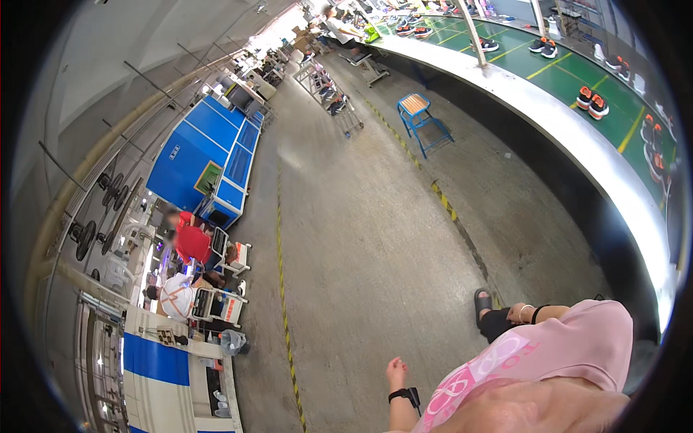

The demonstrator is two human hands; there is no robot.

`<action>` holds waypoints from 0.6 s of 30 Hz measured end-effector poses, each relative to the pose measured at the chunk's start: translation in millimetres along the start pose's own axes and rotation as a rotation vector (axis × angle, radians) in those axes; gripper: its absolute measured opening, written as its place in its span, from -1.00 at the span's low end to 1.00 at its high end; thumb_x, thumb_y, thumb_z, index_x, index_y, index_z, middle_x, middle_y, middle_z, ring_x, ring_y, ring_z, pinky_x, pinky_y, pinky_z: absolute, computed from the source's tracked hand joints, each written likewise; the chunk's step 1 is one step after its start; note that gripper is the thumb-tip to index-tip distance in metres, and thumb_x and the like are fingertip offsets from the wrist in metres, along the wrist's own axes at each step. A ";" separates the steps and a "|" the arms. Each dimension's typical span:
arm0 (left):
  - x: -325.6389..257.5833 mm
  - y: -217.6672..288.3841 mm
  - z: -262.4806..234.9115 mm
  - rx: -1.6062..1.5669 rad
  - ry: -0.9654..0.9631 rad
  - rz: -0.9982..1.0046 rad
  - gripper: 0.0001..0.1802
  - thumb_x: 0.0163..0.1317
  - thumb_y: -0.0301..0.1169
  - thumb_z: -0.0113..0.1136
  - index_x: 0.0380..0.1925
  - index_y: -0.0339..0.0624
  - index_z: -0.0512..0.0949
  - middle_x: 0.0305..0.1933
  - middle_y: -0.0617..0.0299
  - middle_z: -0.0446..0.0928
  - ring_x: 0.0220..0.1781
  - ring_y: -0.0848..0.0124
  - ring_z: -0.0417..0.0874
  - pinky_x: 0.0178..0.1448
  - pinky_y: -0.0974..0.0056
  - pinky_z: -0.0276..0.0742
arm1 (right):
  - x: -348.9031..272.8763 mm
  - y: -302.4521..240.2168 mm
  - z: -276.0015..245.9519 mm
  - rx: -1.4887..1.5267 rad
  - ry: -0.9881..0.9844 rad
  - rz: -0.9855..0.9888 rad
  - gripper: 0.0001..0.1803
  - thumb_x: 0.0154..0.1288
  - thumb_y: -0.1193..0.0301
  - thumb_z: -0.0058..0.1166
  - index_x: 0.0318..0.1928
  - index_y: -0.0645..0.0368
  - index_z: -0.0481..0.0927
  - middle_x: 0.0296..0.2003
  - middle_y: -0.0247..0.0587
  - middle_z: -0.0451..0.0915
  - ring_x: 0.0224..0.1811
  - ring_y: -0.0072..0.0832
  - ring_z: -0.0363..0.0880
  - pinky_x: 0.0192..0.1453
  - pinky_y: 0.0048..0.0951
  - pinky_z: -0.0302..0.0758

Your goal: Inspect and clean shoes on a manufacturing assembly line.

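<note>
My left hand [396,372] hangs over the grey floor at the bottom middle, its fingers curled in and nothing visible in them. A black band [406,396] goes round that wrist. My right hand [517,312] hangs beside my black trouser leg [495,325], with a light bracelet and a dark band at its wrist. Its fingers are small and partly hidden, and no object shows in it. Neither hand touches a bench or a shoe. One dark sandal [483,302] of mine stands on the floor near a yellow-black floor line [444,201].
On the right curves a green conveyor [563,81] with a white edge, bearing several shoes [592,103]. A blue stool [414,106] with a slatted seat stands beside it. Ahead is a wheeled shoe rack [328,94]. Left are a blue machine [195,144] and two seated people [192,242].
</note>
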State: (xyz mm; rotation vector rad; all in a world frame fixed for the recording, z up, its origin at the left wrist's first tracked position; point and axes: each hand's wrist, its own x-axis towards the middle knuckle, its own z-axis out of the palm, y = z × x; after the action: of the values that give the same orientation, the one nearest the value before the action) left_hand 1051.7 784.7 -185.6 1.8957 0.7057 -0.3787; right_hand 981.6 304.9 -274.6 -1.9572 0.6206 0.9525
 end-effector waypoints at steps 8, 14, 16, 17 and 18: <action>141.8 64.7 -8.9 0.163 -0.168 0.038 -0.68 0.40 -0.38 0.10 0.10 -0.23 0.55 -0.08 0.11 0.66 -0.13 0.33 0.68 -0.05 0.22 0.61 | 229.3 -102.2 -126.6 -1.081 -0.159 -0.147 -0.71 0.34 0.20 0.12 -0.04 -0.04 0.77 -0.09 -0.32 0.76 -0.02 -0.29 0.71 0.03 -0.19 0.60; 274.0 129.8 -20.1 0.224 -0.128 -0.062 -0.67 0.39 -0.38 0.10 0.10 -0.23 0.55 -0.06 0.10 0.66 -0.10 0.31 0.67 -0.03 0.20 0.60 | 302.3 -295.6 -192.7 -0.602 0.071 -0.052 -0.69 0.32 0.34 0.04 -0.02 0.07 0.75 -0.04 -0.08 0.72 0.01 -0.12 0.70 0.02 -0.14 0.62; 326.1 169.8 -24.9 0.264 -0.157 -0.074 -0.67 0.39 -0.38 0.10 0.10 -0.23 0.55 -0.05 0.10 0.66 -0.09 0.31 0.67 -0.02 0.19 0.60 | 333.8 -336.8 -207.1 -0.583 0.146 -0.091 -0.70 0.30 0.27 0.07 -0.10 0.11 0.76 -0.16 -0.13 0.75 -0.09 -0.19 0.72 0.01 -0.18 0.62; 351.4 189.1 -28.1 0.288 -0.183 -0.081 -0.67 0.39 -0.38 0.10 0.11 -0.23 0.55 -0.05 0.10 0.65 -0.09 0.30 0.67 -0.02 0.19 0.60 | 356.8 -343.8 -209.4 -0.566 0.210 -0.130 -0.67 0.28 0.21 0.10 -0.17 0.15 0.77 -0.28 -0.17 0.77 -0.19 -0.26 0.74 0.00 -0.22 0.62; 378.6 206.4 -31.5 0.312 -0.212 -0.088 -0.67 0.39 -0.38 0.10 0.11 -0.23 0.55 -0.05 0.10 0.65 -0.08 0.30 0.67 -0.02 0.18 0.60 | 380.8 -349.5 -215.1 -0.642 0.195 -0.258 -0.67 0.28 0.21 0.11 -0.15 0.16 0.77 -0.27 -0.19 0.77 -0.19 -0.24 0.74 0.00 -0.22 0.62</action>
State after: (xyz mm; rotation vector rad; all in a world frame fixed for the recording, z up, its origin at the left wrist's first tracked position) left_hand 1473.7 866.3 -232.5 2.0795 0.6153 -0.7707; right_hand 1536.8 276.6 -340.6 -2.6438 0.1536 0.8665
